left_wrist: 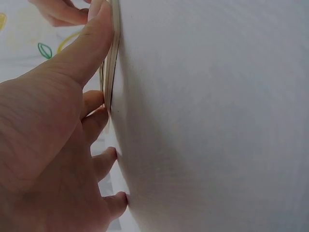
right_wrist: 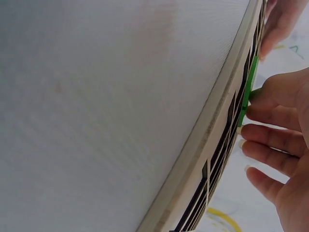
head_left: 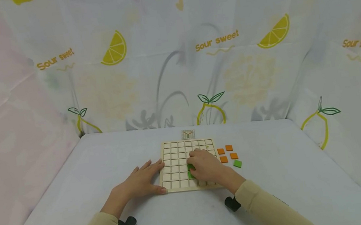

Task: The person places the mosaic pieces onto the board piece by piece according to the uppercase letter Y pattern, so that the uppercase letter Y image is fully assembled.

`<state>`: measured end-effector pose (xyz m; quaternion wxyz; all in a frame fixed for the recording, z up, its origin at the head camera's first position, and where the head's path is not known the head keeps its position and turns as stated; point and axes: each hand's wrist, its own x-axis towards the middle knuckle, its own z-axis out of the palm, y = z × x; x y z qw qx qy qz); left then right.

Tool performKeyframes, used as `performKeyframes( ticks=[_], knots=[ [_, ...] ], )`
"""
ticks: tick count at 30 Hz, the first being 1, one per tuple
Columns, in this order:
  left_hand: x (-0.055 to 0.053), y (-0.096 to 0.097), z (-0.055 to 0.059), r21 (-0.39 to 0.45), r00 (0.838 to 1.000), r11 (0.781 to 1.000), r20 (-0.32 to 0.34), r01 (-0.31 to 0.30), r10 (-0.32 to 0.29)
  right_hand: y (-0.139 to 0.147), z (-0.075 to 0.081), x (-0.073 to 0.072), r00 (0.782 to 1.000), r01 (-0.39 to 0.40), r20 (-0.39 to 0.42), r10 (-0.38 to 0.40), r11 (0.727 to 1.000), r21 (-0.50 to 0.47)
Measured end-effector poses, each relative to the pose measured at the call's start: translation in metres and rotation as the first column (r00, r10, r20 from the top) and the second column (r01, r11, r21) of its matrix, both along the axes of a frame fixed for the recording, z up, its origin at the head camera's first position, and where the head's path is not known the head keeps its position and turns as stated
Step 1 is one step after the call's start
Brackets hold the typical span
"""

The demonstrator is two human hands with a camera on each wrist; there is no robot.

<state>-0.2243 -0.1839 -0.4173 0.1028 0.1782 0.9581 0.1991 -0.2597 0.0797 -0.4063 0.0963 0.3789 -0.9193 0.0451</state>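
A square wooden grid board (head_left: 174,168) lies on the white table. My left hand (head_left: 144,179) rests at its left side with fingers spread, the thumb on the near left corner and the index fingertip at the left edge. In the left wrist view, the thumb (left_wrist: 89,50) lies along the board's edge (left_wrist: 112,63). Over the board's right half, my right hand (head_left: 207,166) curls down, thumb and index finger pinching a green square tile (head_left: 191,166). Another green tile (head_left: 191,174) sits in the cell nearer me. The right wrist view shows green (right_wrist: 248,87) at those fingertips, low against the board.
Several orange tiles (head_left: 224,159) and one loose green tile (head_left: 237,163) lie right of the board. Behind it is a small printed pattern card (head_left: 188,134). A lemon-print cloth (head_left: 162,73) hangs around the table (head_left: 104,155).
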Motion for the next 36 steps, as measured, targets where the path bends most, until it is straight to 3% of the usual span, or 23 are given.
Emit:
performKeyframes(
  ticks=[22,36],
  knots=[
    [0.0,0.0,-0.001,-0.007,1.0,1.0,-0.006,0.001,-0.001,0.011,-0.003,-0.001,0.999,-0.02,-0.027,0.02,1.0,-0.007],
    [0.001,0.001,0.0,-0.007,1.0,1.0,-0.001,-0.011,0.011,0.027,0.001,0.008,0.999,0.011,0.036,-0.01,1.0,-0.028]
  ],
)
